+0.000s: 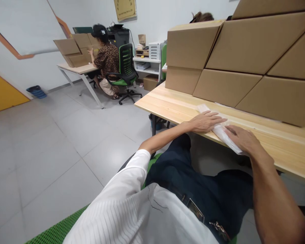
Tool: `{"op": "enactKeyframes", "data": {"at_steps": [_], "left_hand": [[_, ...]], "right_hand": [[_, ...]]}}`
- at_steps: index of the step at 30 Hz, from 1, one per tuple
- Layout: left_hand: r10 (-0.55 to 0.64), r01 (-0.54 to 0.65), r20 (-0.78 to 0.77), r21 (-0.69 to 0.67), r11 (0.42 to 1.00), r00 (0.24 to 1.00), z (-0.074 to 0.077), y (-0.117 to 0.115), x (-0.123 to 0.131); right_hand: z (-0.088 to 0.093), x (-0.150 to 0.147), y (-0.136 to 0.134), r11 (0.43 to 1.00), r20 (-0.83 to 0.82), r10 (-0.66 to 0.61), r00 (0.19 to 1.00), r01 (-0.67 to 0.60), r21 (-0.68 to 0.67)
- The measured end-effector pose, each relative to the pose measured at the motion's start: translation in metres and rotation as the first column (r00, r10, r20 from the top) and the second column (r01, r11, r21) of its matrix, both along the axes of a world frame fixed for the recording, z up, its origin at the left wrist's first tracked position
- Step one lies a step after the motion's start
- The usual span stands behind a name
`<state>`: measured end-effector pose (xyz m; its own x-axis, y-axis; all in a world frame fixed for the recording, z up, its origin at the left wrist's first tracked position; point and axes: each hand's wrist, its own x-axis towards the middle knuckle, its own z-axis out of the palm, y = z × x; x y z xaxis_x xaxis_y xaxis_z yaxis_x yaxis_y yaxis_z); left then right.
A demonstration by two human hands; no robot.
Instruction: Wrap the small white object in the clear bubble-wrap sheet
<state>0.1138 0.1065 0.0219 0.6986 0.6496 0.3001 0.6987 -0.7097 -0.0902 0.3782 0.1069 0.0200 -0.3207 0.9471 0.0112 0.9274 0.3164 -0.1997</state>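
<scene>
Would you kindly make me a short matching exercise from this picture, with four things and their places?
1. White strip
2. Large cardboard boxes
3. Gold sign
4. Leopard-print top

A. Hung on the wall
B. Touched by the left hand and right hand
C. Worn by a seated co-worker
D. Stacked on the nearer wooden table

Pairs: 1-B, 2-D, 3-A, 4-C

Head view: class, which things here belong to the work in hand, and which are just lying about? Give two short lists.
Work in hand:
White strip, touched by both hands
Left hand, lying across it
Right hand, fingers on it
Wooden table, beneath

Lying about:
Cardboard boxes, stacked, untouched; any part unclear
Green chair, across the room
Blue bin, by the wall
</scene>
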Motion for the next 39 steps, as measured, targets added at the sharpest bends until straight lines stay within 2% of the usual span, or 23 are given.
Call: {"op": "enactKeyframes", "data": {"at_steps": [3, 6, 15, 20, 24, 28, 32, 39], "left_hand": [[-0.043, 0.046, 0.032, -0.091, 0.995, 0.999, -0.008, 0.017, 0.003], [-0.064, 0.079, 0.115, -0.127, 0.989, 0.991, -0.013, 0.026, 0.002], [-0.102, 0.147, 0.286, -0.138, 0.979, 0.953, -0.011, 0.019, -0.007], [-0.141, 0.180, 0.341, -0.086, 0.980, 0.929, -0.014, 0.015, -0.019], [-0.144, 0.183, 0.379, -0.068, 0.981, 0.914, -0.014, 0.020, -0.028], [-0.058, 0.094, 0.313, -0.101, 0.990, 0.948, -0.005, 0.018, -0.028], [0.080, -0.055, 0.195, -0.132, 0.990, 0.978, 0.011, 0.001, -0.025], [0.224, -0.209, 0.077, -0.166, 0.964, 0.971, 0.028, -0.020, -0.025]], "right_hand": [[0.003, -0.006, -0.002, 0.999, 0.035, -0.037, 0.999, 0.037, -0.010], [0.003, -0.008, -0.005, 0.998, 0.044, -0.057, 0.997, 0.057, -0.014], [0.002, -0.007, -0.004, 1.000, 0.031, -0.024, 0.999, 0.024, -0.012], [0.011, -0.020, -0.024, 0.997, -0.038, -0.027, 0.999, 0.029, 0.071], [0.019, -0.029, -0.036, 0.989, -0.103, -0.092, 0.990, 0.103, 0.105], [0.024, -0.031, -0.041, 0.984, -0.138, -0.120, 0.983, 0.137, 0.116], [0.026, -0.032, -0.043, 0.980, -0.141, -0.151, 0.978, 0.168, 0.110], [0.033, -0.040, -0.047, 0.982, -0.113, -0.156, 0.981, 0.167, 0.093]]}}
